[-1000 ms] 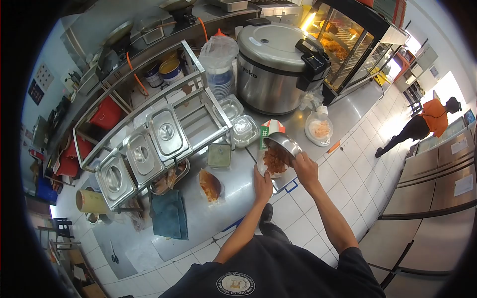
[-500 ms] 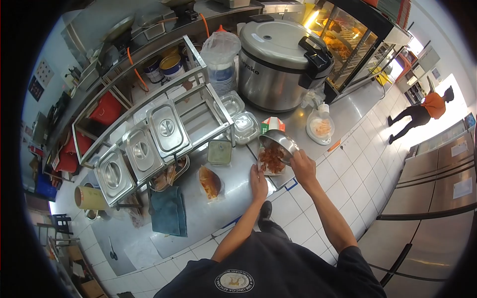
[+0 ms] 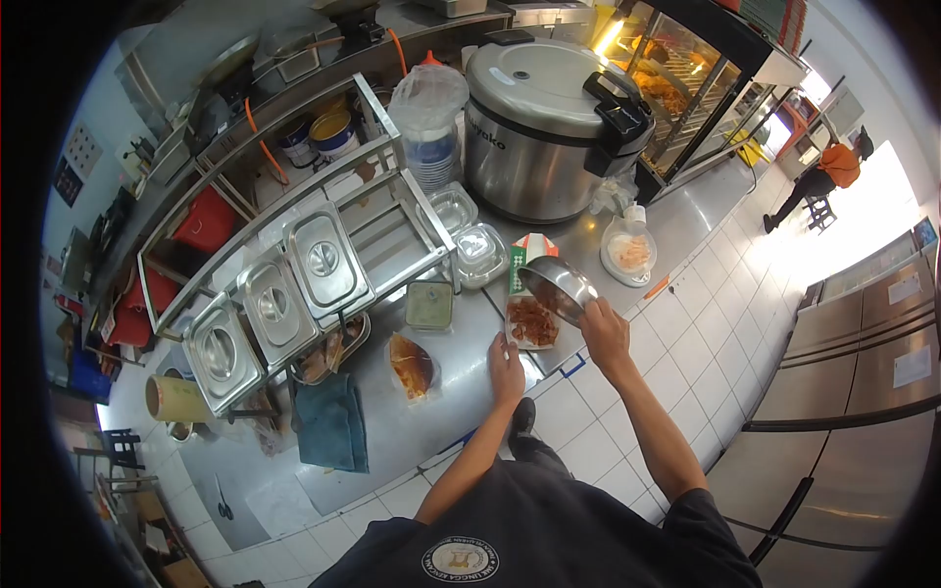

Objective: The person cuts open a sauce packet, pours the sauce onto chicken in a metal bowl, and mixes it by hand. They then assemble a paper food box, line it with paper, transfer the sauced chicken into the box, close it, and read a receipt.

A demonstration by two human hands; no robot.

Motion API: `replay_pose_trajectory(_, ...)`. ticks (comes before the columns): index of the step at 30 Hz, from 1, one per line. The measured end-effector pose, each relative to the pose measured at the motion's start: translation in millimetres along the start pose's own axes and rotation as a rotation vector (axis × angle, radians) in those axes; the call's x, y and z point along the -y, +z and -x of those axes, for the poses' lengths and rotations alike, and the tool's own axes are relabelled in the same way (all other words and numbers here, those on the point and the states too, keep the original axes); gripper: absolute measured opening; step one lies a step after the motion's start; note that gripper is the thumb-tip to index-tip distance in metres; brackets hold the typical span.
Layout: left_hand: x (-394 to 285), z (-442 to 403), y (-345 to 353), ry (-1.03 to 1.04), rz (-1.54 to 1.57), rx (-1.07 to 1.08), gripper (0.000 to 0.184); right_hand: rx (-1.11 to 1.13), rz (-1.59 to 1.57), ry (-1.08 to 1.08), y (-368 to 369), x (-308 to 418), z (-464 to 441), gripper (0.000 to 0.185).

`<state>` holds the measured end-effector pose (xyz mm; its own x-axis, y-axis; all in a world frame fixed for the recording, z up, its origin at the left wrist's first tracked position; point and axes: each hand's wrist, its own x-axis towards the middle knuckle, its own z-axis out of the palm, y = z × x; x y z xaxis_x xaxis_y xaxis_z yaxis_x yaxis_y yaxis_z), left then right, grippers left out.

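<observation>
My right hand (image 3: 605, 333) is closed on the rim of a metal bowl (image 3: 561, 286), tilted above and beside a paper takeaway box (image 3: 520, 281). Reddish-brown chopped food (image 3: 534, 323) lies in the box, whose raised flap is green, white and red. At the box's near left side, my left hand (image 3: 506, 370) grips its edge; the fingertips are partly hidden. Left of that hand, a folded brown wrapper (image 3: 414, 367) with orange-brown sauce or food rests on the steel counter. A square container with a greenish lid (image 3: 429, 305) sits behind it.
A large rice cooker (image 3: 534, 137) stands at the back, beside a lit food warmer (image 3: 676, 88). Lidded steel pans (image 3: 321, 257) sit in a metal rack on the left. A teal cloth (image 3: 331, 421) hangs near the counter edge. Another person (image 3: 833, 171) is at far right.
The metal bowl has shifted right and tipped back, uncovering more of the food in the box. My left hand stays at the box. The far person has moved and a dark stool shows.
</observation>
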<state>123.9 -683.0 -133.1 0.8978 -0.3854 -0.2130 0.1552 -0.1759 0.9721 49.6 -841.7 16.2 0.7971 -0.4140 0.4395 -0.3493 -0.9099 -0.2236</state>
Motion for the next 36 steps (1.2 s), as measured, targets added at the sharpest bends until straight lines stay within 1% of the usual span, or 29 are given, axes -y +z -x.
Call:
replay_pose_trajectory(1, -5, 3, -1, 0.002, 0.007, -0.016, 0.045, 0.015, -0.014, 0.025, 0, 2, 5, 0.017)
replay_pose_trajectory(3, -2, 9, -6, 0.018, -0.007, -0.017, 0.042, 0.009, 0.008, -0.034, -1, 4, 11, 0.015)
replay_pose_trajectory(5, 7, 2, -2, 0.060, -0.015, -0.017, 0.040, -0.018, 0.022, -0.090, -3, 2, -1, 0.014)
replay_pose_trajectory(7, -3, 5, -4, 0.020, 0.021, -0.020, 0.039, -0.015, 0.008, -0.108, -7, 10, 4, 0.014)
replay_pose_trajectory(8, -8, 6, -6, 0.007, 0.036, -0.014, 0.038, -0.010, -0.015, -0.083, -7, 12, 9, 0.014)
replay_pose_trajectory(10, 3, -2, -3, 0.006, 0.048, -0.007, 0.037, -0.018, -0.054, -0.052, -8, 12, 7, 0.016)
replay_pose_trajectory(11, 12, -2, -2, -0.005, 0.054, -0.010, 0.037, -0.005, -0.051, -0.079, -6, 10, 2, 0.016)
replay_pose_trajectory(13, 11, 8, -5, -0.034, 0.061, -0.013, 0.037, 0.034, -0.049, -0.107, -2, 10, 7, 0.018)
replay_pose_trajectory(15, 4, -6, 0, -0.007, 0.086, -0.016, 0.037, -0.016, -0.036, -0.091, -5, 12, 0, 0.017)
replay_pose_trajectory(17, 15, 3, -4, -0.005, 0.103, -0.029, 0.037, -0.048, -0.026, -0.069, -11, 21, 5, 0.014)
replay_pose_trajectory(20, 11, 7, -5, -0.024, 0.126, -0.045, 0.037, 0.022, -0.055, -0.104, -4, 20, 12, 0.014)
replay_pose_trajectory(21, 15, 2, -2, 0.010, 0.110, -0.038, 0.037, 0.026, -0.058, -0.126, -2, 18, 7, 0.015)
replay_pose_trajectory(23, 36, 2, -1, 0.057, 0.078, -0.047, 0.038, -0.005, -0.083, -0.104, -4, 19, 0, 0.017)
replay_pose_trajectory(24, 33, 9, -5, 0.004, 0.105, -0.049, 0.038, -0.009, -0.099, -0.082, -4, 22, 4, 0.018)
replay_pose_trajectory(26, 9, 12, -8, -0.076, 0.158, -0.031, 0.039, 0.049, -0.085, -0.102, 4, 14, 11, 0.018)
replay_pose_trajectory(27, 11, 8, -5, -0.052, 0.148, -0.027, 0.039, 0.066, -0.072, -0.119, 7, 9, 6, 0.017)
replay_pose_trajectory(28, 17, 4, -3, -0.029, 0.145, -0.035, 0.039, 0.014, -0.086, -0.095, 0, 10, -7, 0.017)
replay_pose_trajectory(30, 28, 17, -6, -0.041, 0.147, -0.054, 0.040, -0.043, -0.132, -0.023, -14, 19, -4, 0.016)
replay_pose_trajectory(32, 20, 17, -7, -0.042, 0.172, -0.055, 0.040, 0.041, -0.129, -0.089, 2, 7, 3, 0.016)
replay_pose_trajectory(33, 20, 20, -8, -0.032, 0.126, -0.046, 0.040, 0.070, -0.122, -0.118, 2, 6, 0, 0.016)
replay_pose_trajectory(35, 16, 23, -7, -0.008, 0.046, -0.053, 0.040, -0.001, -0.129, -0.089, -1, 3, -8, 0.016)
replay_pose_trajectory(36, 15, 27, -9, 0.041, -0.011, -0.077, 0.040, -0.022, -0.151, -0.060, -7, 6, -9, 0.017)
